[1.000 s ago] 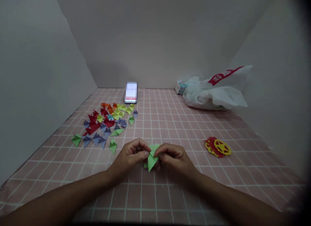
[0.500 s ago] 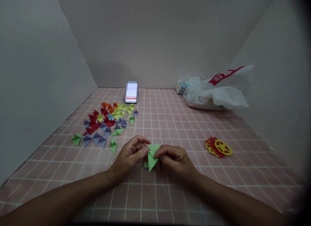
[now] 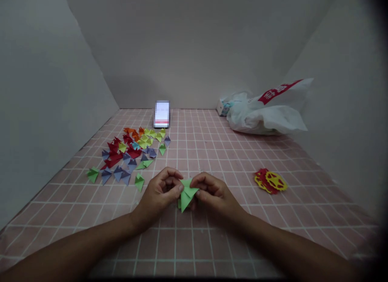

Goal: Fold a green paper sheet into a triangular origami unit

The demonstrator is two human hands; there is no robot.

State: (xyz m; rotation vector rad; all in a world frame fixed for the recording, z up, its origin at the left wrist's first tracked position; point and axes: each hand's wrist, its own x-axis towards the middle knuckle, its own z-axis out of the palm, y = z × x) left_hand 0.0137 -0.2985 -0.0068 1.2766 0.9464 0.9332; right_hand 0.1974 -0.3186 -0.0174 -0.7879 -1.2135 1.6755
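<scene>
A piece of folded green paper [image 3: 187,193] is held between both hands near the front middle of the table, its pointed end toward me. My left hand [image 3: 162,191] pinches its left edge between thumb and fingers. On the other side, my right hand [image 3: 214,191] grips the right edge and upper corner, with thumb and forefinger closed on it. Part of another green bit shows beneath the sheet; whether it is the same paper I cannot tell. To the left of my left hand lies a small folded green paper piece [image 3: 139,181].
Several folded paper pieces in red [image 3: 133,152], yellow [image 3: 144,142], purple [image 3: 118,173] and orange [image 3: 135,134] lie at the left. A lit phone [image 3: 161,114] stands behind them. At the back right sits a white plastic bag [image 3: 260,118]; red and yellow cutouts [image 3: 271,181] lie right.
My right fingers have shifted up along the paper's right side, and a right-hand corner of it now sticks out. The whole view has moved slightly.
</scene>
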